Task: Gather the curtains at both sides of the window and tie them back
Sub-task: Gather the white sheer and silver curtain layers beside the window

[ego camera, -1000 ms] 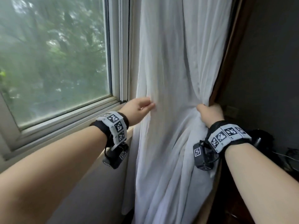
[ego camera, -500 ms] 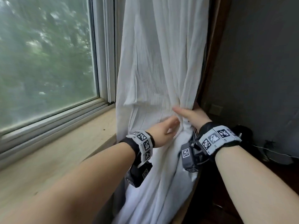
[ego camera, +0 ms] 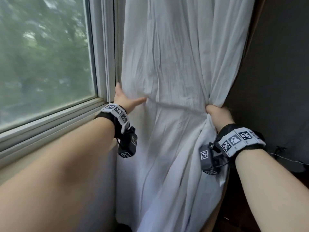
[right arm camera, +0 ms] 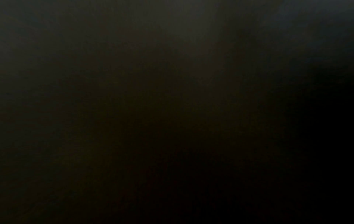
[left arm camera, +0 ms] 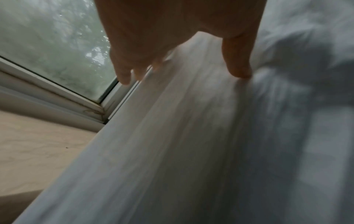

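Curtain between two hands

The white curtain hangs mid-frame; the right hand clutches its bunched right edge, the left hand, fingers spread, touches its left edge.

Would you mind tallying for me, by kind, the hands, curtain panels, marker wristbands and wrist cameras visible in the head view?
Hands: 2, the left hand and the right hand
Curtain panels: 1, the white curtain
Marker wristbands: 2, the left wristband and the right wristband
Wrist cameras: 2, the left camera and the right camera
Total: 7
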